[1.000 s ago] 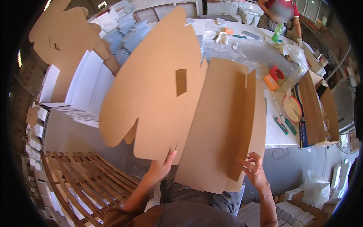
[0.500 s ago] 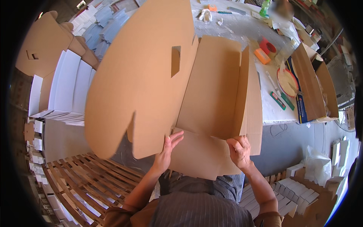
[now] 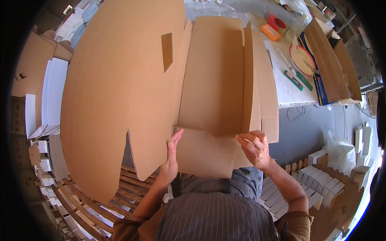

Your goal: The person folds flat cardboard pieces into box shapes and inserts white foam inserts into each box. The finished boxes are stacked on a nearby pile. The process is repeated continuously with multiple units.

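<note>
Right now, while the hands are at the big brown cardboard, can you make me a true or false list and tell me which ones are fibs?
1. The right hand pinches the brown cardboard. True.
2. The left hand is curled into a tight fist. False: its fingers are stretched out against the cardboard.
3. The big rounded flap has a hole cut in it. True.
4. The orange block sits inside the cardboard box. False: it is on the table, beyond the cardboard.
5. Small white boxes lie at the lower right. True.
6. The two green tools are in the person's hands. False: they lie on the table.
</note>
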The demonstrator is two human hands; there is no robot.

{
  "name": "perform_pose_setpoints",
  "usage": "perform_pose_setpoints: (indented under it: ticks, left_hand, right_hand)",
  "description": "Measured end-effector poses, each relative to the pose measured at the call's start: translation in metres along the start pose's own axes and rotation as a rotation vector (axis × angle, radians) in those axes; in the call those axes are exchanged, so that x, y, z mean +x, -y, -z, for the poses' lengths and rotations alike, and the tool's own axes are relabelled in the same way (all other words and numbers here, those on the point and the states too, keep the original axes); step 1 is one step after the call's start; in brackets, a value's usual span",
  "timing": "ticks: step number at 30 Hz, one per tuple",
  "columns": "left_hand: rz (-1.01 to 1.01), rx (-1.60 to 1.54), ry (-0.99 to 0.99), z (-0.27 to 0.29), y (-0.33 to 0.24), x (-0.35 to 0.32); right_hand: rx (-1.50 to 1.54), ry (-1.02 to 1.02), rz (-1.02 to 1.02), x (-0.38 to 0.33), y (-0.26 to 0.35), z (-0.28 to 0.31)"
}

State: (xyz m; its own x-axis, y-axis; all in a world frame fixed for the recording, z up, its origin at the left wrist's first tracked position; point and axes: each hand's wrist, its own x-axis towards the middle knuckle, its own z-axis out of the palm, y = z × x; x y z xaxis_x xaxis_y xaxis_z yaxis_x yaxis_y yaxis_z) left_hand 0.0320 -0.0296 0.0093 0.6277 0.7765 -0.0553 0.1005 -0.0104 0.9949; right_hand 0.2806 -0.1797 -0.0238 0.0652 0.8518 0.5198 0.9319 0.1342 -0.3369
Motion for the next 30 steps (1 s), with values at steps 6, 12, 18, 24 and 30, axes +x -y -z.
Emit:
perform_pose_setpoints:
  ticks: [6,12,18,24,30]
  left_hand:
    - [-0.014,0.063,-0.037,-0.005,-0.002,0.003]
    - [-0.068,0.021,-0.051,-0.002,0.008,0.002]
    - [0.013,0.076,-0.074,-0.005,0.0,0.001]
    - [0.005,0.094,-0.081,0.003,0.0,0.004]
    - [0.005,0.218,-0.056,0.018,-0.003,0.017]
  right_hand:
    - [-0.047,0.415,-0.002,-0.02,0.0,0.016]
    - [-0.228,0.478,0.028,-0.026,0.002,0.011]
    - [-0.356,0.444,0.029,-0.023,0.001,0.002]
    - [-0.361,0.257,0.138,-0.033,-0.016,-0.01]
    - [-0.309,0.186,0.131,-0.021,-0.012,-0.006]
